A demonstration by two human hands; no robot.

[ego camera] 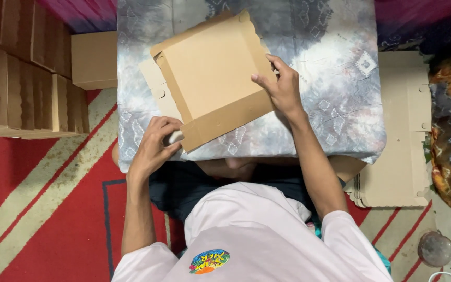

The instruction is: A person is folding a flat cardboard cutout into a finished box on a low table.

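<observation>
We judge the cardboard box (212,73) half-folded: left hand (152,143) fingers pinch its near corner flap, right hand (283,86) fingers press flat, released.

The stack of folded boxes (22,73) runs off the left and top edges. The left hand (155,143) covers a small pale object (175,137) too hidden to identify, and the cardboard box (212,75) hides the flat sheet (155,89) beneath it.
</observation>
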